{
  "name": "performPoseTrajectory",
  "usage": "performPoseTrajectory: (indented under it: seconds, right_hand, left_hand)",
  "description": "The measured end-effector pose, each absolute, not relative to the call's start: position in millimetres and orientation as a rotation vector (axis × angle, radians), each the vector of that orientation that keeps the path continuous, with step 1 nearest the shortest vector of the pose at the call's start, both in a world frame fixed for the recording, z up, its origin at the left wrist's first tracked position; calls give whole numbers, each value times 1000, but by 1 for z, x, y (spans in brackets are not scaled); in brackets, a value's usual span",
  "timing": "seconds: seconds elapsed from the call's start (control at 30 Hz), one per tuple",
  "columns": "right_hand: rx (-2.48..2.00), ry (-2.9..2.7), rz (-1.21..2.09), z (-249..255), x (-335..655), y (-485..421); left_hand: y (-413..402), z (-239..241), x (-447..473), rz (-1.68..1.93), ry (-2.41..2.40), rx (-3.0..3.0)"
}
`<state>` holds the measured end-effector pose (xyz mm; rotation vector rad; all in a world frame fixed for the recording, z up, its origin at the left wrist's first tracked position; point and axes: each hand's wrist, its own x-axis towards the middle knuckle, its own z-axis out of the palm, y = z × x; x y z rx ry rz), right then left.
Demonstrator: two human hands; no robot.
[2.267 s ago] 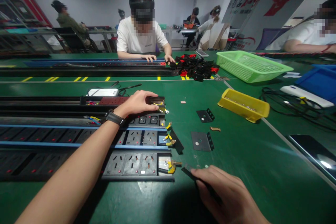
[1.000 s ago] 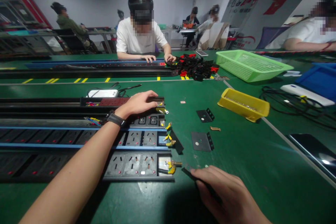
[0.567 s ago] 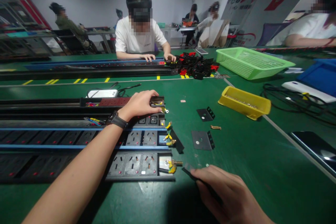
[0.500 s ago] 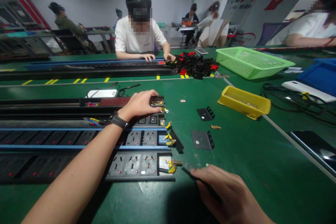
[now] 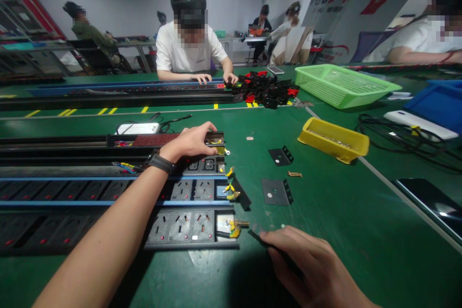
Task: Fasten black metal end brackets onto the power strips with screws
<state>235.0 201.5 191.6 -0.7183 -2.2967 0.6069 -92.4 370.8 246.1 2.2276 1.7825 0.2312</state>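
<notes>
My left hand [image 5: 193, 140] reaches across to the far power strip [image 5: 153, 140], which has dark red sockets, and grips its right end between thumb and fingers. In front of it lie a blue-edged power strip [image 5: 182, 190] and a black power strip [image 5: 180, 226]. From the black one's end stick out a yellow-green wire [image 5: 235, 232] and a brass bolt [image 5: 244, 224]. Near that bolt, my right hand [image 5: 306, 257] is closed on a thin black end plate [image 5: 254, 236], mostly hidden by the fingers. Another black plate [image 5: 241, 193] leans at the blue-edged strip's end.
Two black brackets [image 5: 274, 191] and brass bolts [image 5: 295, 174] lie to the right, before a yellow bin [image 5: 334, 139] of small hardware. Beyond are a green basket [image 5: 342, 86], a pile of black and red parts [image 5: 265, 89] and a co-worker [image 5: 191, 53]. A phone [image 5: 429, 202] lies far right.
The whole view has shifted slightly left. Both hands keep nearly the same places and holds.
</notes>
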Motion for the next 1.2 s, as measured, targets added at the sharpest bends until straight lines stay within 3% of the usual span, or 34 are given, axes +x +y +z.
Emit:
performPoseTrajectory:
  seconds: [1.2]
  right_hand:
    - [-751, -2289, 568, 192, 236, 200]
  left_hand:
    - [373, 245, -91, 93, 1764, 2371]
